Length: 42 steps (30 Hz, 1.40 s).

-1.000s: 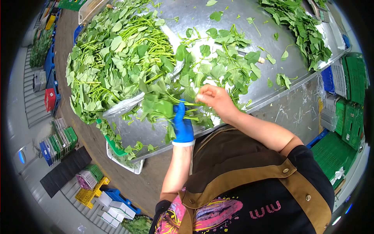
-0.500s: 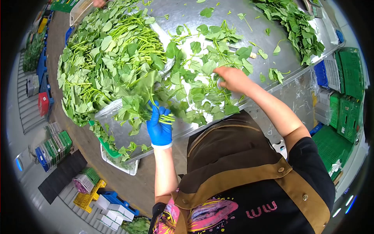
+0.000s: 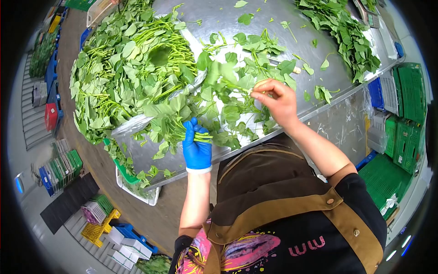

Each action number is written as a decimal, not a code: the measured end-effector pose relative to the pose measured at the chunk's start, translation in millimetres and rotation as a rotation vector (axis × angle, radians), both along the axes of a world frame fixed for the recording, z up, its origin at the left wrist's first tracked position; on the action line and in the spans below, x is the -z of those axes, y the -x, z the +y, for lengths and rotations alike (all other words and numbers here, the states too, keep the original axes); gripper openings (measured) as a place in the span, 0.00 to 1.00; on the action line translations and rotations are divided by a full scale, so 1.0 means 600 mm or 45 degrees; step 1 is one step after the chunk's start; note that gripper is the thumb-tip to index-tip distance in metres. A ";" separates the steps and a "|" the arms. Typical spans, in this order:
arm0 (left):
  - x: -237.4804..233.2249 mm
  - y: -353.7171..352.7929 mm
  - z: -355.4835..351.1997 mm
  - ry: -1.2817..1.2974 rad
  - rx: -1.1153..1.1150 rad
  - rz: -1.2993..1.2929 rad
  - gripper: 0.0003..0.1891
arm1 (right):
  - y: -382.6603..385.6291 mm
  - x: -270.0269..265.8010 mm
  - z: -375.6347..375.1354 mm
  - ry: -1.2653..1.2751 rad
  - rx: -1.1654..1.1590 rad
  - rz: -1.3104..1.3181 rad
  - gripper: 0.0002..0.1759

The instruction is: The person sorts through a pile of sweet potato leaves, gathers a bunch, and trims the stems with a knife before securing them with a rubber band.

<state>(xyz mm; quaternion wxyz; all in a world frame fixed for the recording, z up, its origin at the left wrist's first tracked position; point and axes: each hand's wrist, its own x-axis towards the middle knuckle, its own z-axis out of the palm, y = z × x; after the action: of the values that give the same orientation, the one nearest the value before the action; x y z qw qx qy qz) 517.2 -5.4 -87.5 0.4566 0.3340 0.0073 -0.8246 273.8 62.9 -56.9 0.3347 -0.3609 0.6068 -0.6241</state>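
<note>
In its blue glove, my left hand (image 3: 197, 148) is closed around a bunch of leafy greens (image 3: 175, 121) that look like sweet potato leaves. Their pale cut stem ends stick out to the right of the fist. My bare right hand (image 3: 279, 102) pinches the stem of a leafy sprig (image 3: 223, 75) between thumb and fingers, its leaves blurred by motion and pointing left. Beneath it, loose greens (image 3: 232, 113) lie spread over a white sheet. To the left rises a big pile of stacked greens (image 3: 118, 68), stems mostly facing inward.
The metal table (image 3: 196, 11) carries scattered leaves and another heap of greens (image 3: 340, 36) at far right, near a scale (image 3: 370, 18). A tan handle end (image 3: 296, 70) pokes from under leaves. Below the table's left corner sits a green-rimmed bin (image 3: 130, 176). Green crates (image 3: 406, 137) stand right.
My right hand has gone from reaching into the loose greens to pinching a sprig lifted from them. My left hand, still holding its bunch, appears slightly further right.
</note>
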 end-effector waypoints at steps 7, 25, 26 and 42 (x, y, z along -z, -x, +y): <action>-0.045 0.057 0.030 0.081 0.126 -0.389 0.11 | -0.075 -0.003 -0.006 0.407 -0.363 0.893 0.11; -0.069 -0.054 -0.068 0.316 -0.184 -0.674 0.11 | -0.081 0.120 0.087 -0.481 -0.978 0.097 0.15; -0.061 -0.060 -0.064 0.292 -0.118 -0.609 0.10 | -0.077 0.138 0.089 -0.506 -0.801 0.270 0.15; 0.013 0.017 0.006 -0.059 0.159 -0.221 0.11 | -0.034 0.038 0.007 -0.514 -0.515 -0.868 0.17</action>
<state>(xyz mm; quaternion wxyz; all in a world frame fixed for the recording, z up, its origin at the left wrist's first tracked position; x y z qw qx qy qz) 507.2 -1.9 -95.0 0.3952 0.4146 -0.0341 -0.8190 294.0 67.3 -79.6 0.6948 -0.1734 0.4887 -0.4984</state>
